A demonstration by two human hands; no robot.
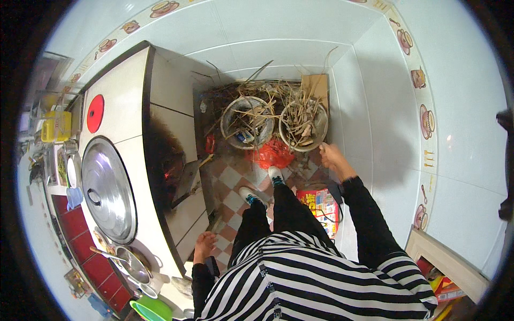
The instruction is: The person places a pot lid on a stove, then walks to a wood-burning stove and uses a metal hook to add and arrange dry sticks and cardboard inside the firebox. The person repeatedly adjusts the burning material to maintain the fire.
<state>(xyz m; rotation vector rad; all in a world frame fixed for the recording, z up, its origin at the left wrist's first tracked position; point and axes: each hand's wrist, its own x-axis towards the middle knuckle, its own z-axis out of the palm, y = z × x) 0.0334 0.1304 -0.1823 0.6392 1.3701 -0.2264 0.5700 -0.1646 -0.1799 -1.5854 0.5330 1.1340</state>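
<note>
My right hand [336, 159] is beside the rim of the right-hand basin [324, 130], its fingers bent; whether they grip the rim cannot be told. That basin holds dry twigs and sticks [300, 114]. To its left stands a second basin [223, 124] with more sticks and a few scraps. Low on the left, by the tiled stove's side, my left hand [205, 244] hangs with loosely curled fingers. Nothing shows in it, though its palm is hidden. A red plastic bag [275, 154] lies in front of the basins, near my right shoe [275, 172].
The stove [124, 160] on the left has a sooty opening with a red glow [168, 175] and a metal plate [188, 180] beside it. A large metal lid [108, 192] and a pan [134, 265] are on top. A printed bag [321, 206] lies by my right leg.
</note>
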